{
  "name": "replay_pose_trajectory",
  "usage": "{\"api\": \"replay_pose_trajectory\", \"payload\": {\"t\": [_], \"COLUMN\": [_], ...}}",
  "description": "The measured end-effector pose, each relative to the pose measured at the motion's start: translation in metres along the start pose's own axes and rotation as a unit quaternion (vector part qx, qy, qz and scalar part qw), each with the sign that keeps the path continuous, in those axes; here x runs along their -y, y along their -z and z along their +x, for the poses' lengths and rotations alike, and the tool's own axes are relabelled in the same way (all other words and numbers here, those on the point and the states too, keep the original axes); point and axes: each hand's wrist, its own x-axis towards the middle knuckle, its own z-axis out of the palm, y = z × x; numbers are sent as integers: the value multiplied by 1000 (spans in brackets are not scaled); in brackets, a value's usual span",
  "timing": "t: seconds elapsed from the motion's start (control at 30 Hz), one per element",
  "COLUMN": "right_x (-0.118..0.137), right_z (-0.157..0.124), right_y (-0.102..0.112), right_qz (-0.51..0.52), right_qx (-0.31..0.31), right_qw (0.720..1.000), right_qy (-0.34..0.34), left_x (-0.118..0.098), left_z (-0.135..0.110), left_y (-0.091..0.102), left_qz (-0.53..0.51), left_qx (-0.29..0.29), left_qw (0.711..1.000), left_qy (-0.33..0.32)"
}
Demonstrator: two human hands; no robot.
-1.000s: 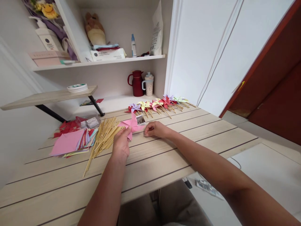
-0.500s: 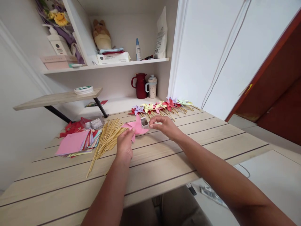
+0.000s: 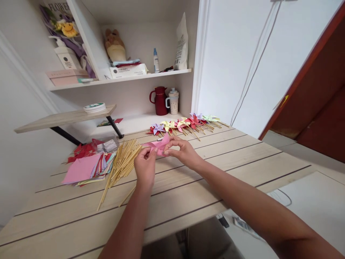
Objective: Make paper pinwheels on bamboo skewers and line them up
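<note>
A pink paper pinwheel (image 3: 161, 143) is held up just above the table, its blades folded toward the middle. The thumb and fingers of my left hand (image 3: 145, 163) pinch its left side. My right hand (image 3: 182, 153) is closed at the pinwheel's right side, thumb and forefinger together by its centre. A tiny dark speck shows at those fingertips, too small to name. Behind the pinwheel, a small box is almost wholly hidden.
Thin wooden sticks (image 3: 125, 158) lie in a pile to the left, beside a stack of coloured paper squares (image 3: 81, 168). Finished pinwheels on sticks (image 3: 183, 124) line the table's back. A low riser shelf (image 3: 67, 117) stands back left. A red jug (image 3: 161, 100) and a cup (image 3: 174, 101) stand behind.
My right hand has come left from the small box to the pinwheel's centre. The pinwheel has turned and tilted in my left hand, now covering most of the box.
</note>
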Motion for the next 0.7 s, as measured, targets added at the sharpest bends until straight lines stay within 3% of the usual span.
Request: {"api": "replay_pose_trajectory", "payload": {"t": [0.23,0.7], "right_x": [2,4], "right_z": [-2,-1], "right_y": [-1,-2], "right_qz": [-37,-107], "right_qx": [0,-14], "right_qw": [998,990], "right_qy": [48,86], "left_x": [-2,-5], "left_z": [-3,-7], "left_y": [-1,-4], "left_qz": [70,62], "left_qx": [2,2], "left_qw": [994,992], "left_qy": [-89,-107]}}
